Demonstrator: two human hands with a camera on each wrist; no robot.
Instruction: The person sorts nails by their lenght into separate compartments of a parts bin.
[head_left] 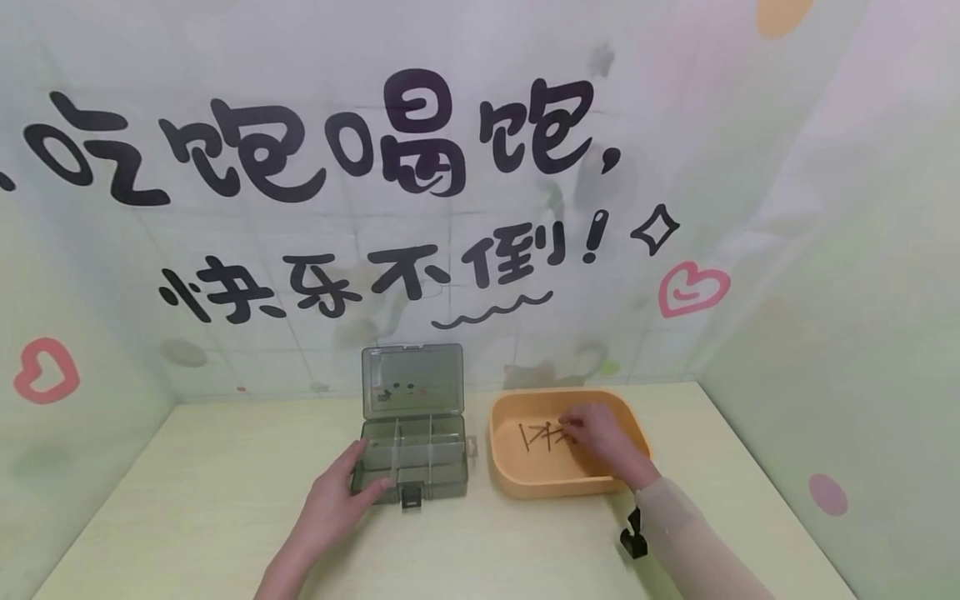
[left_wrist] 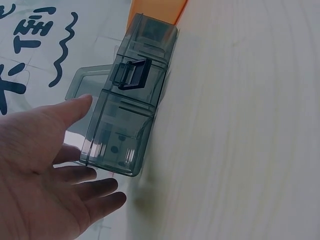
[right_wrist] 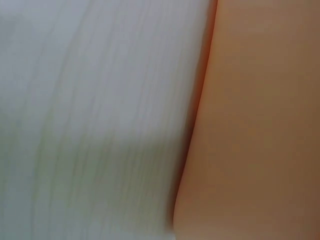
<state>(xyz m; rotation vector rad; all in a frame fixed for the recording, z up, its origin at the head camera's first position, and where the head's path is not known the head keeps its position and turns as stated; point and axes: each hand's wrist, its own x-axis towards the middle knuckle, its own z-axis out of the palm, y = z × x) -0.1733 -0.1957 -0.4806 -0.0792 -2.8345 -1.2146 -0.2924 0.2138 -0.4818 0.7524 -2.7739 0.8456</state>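
Observation:
A translucent grey-green compartment box (head_left: 412, 477) stands with its lid raised at the back and its dark latch (head_left: 411, 497) hanging in front. At its left end is my left hand (head_left: 335, 500), the thumb over the front edge and the fingers along the side. The left wrist view shows those fingers loosely extended beside the box (left_wrist: 125, 115). Several thin brown nail-like pieces (head_left: 547, 437) lie in an orange tray (head_left: 525, 483). Over them my right hand (head_left: 597, 431) reaches down, fingertips bent together at the pieces; I cannot tell whether one is pinched.
The pale wood-grain table (head_left: 225, 500) meets a printed wall covering (head_left: 450, 250) behind the box and tray. A black clip-like part (head_left: 633, 537) sits under the right sleeve (head_left: 690, 533). The tray's outer wall (right_wrist: 250, 125) fills the right of the right wrist view.

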